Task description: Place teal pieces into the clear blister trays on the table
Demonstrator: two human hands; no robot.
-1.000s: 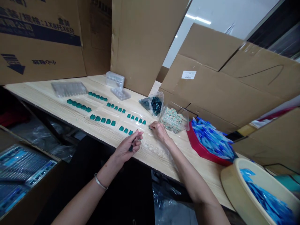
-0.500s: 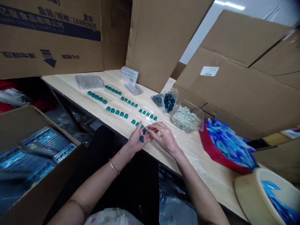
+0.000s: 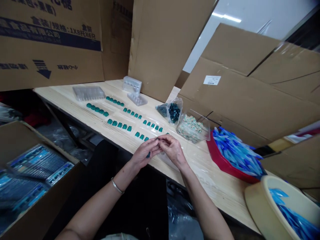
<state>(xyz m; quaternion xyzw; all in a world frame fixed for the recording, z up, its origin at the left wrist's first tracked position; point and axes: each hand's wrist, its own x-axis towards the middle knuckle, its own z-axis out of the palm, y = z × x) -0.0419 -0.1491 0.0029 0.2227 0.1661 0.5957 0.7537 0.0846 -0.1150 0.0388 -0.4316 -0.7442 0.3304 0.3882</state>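
Observation:
My left hand (image 3: 143,154) is over the table's front edge, fingers curled, with a small dark teal piece (image 3: 148,155) showing in its palm. My right hand (image 3: 173,150) meets it at the fingertips, thumb and fingers pinched together. Whatever sits in that pinch is hidden by the fingers. Just beyond the hands, small teal blocks (image 3: 142,136) stand in a short row in a clear plastic tray. More such rows (image 3: 119,124) extend to the left and back across the table.
Clear plastic trays (image 3: 88,93) lie at the back left. Behind my right hand are a bag of dark teal pieces (image 3: 174,111) and a clear bin of pale pieces (image 3: 191,128). A red basin (image 3: 220,160) and cream tub (image 3: 257,196) stand right. An open carton (image 3: 60,180) is at left.
My hands have come closer together, and the fingertips now meet. One of the two teal pieces seen in my left hand is now hidden. The view has shifted slightly.

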